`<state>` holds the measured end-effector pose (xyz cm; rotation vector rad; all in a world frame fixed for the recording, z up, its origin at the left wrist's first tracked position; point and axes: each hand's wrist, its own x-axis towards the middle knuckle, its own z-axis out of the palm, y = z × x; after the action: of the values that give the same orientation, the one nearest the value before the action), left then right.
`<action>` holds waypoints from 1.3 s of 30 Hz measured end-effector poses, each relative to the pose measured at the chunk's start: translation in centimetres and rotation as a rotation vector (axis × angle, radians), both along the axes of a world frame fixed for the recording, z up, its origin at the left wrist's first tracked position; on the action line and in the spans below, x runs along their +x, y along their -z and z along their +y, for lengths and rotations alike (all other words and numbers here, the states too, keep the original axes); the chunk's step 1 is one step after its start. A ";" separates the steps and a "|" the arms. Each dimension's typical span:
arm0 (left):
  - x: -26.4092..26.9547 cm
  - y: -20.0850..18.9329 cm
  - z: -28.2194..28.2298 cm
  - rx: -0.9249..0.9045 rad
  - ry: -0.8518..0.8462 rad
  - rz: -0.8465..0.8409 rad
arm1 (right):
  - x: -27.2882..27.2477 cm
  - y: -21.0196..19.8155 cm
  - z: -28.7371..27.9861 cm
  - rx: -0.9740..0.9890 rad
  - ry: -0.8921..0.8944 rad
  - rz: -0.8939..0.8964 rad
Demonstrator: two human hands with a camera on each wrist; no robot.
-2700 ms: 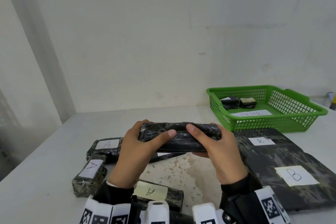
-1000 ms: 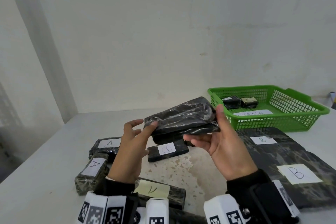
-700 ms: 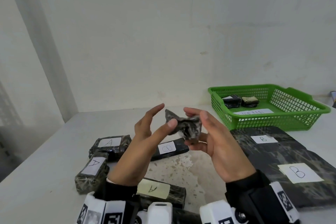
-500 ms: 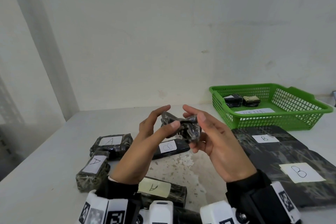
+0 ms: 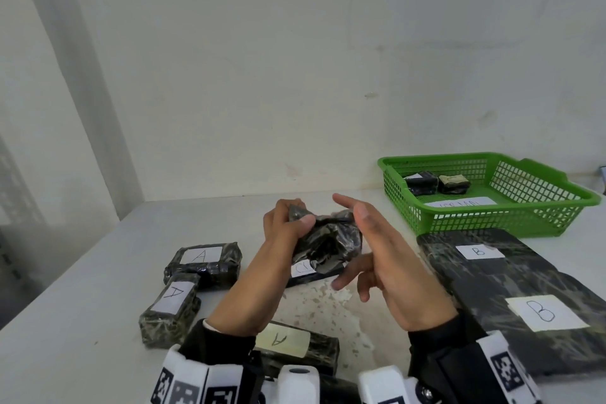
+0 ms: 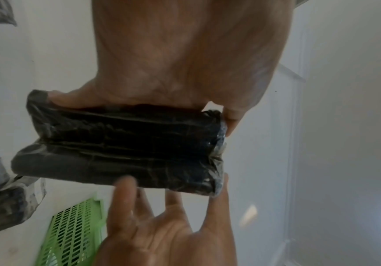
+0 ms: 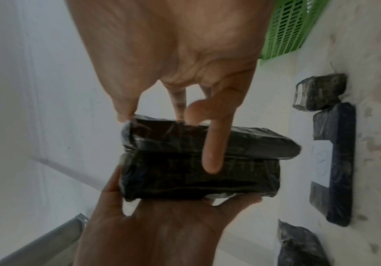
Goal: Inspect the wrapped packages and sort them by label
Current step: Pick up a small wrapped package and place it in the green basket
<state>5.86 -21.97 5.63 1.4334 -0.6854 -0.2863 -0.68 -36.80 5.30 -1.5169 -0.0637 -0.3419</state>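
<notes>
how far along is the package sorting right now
Three A packages lie grouped on the left, two B packages on the right, two small ones in the green basket. The left hand grips an unlabelled-looking black package; the right hand is open beside it. Another package waits beneath.

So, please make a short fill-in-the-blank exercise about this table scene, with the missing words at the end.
1. The basket at the back right is ____ in colour.
2. The two flat dark packages at the right carry labels with the letter ____.
3. The left hand grips a black wrapped package, held ____ the table.
4. The basket holds ____ small packages.

Missing words: green; B; above; two
</notes>
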 end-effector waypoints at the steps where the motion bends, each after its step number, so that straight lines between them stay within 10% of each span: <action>1: 0.1 0.1 0.0 -0.005 -0.005 -0.001 | 0.0 0.0 0.3 -0.010 -0.029 0.042; 18: 0.7 0.6 0.4 0.076 0.128 0.044 | 0.1 0.1 -0.2 -0.198 -0.156 0.097; 39: -0.5 -0.1 -0.2 0.132 -0.027 -0.124 | 0.3 0.6 1.0 0.157 -0.174 0.049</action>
<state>5.36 -22.12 5.69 1.5958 -0.7581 -0.2261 -0.38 -35.77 4.73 -1.3531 -0.1266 -0.1667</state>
